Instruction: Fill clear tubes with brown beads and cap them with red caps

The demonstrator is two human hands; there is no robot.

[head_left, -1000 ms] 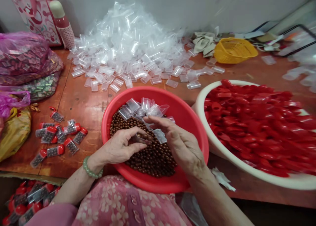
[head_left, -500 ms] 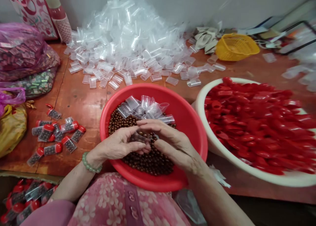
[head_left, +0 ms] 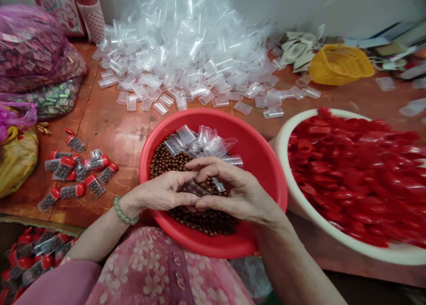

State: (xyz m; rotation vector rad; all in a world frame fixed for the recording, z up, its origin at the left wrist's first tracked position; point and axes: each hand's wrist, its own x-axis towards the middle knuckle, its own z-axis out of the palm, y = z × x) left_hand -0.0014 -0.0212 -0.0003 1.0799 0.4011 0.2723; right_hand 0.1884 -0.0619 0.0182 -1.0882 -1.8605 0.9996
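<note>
My left hand (head_left: 163,191), with a green bead bracelet (head_left: 123,211) on the wrist, holds a clear plastic tube (head_left: 196,188) that has brown beads inside. My right hand (head_left: 234,192) curves round the same tube from the other side, thumb below and fingers above; its tips meet my left hand. Both hands are over a red basin (head_left: 266,172) of brown beads (head_left: 206,225). Several clear tubes (head_left: 203,140) lie on the beads at the back of the basin. Another clear piece (head_left: 218,185) shows under my right fingers; whether it is gripped is hidden.
A white tub (head_left: 282,140) of red caps (head_left: 353,176) stands right. Clear tubes (head_left: 186,52) are heaped behind, near a yellow basket (head_left: 339,65). Capped tubes of beads (head_left: 71,189) lie left, more in a box (head_left: 29,256) below. Filled bags (head_left: 33,52) stand far left.
My right hand has closed in on the tube, its thumb and fingertips now meeting my left hand. The camera view has shifted slightly, so the table's things appear further right.
</note>
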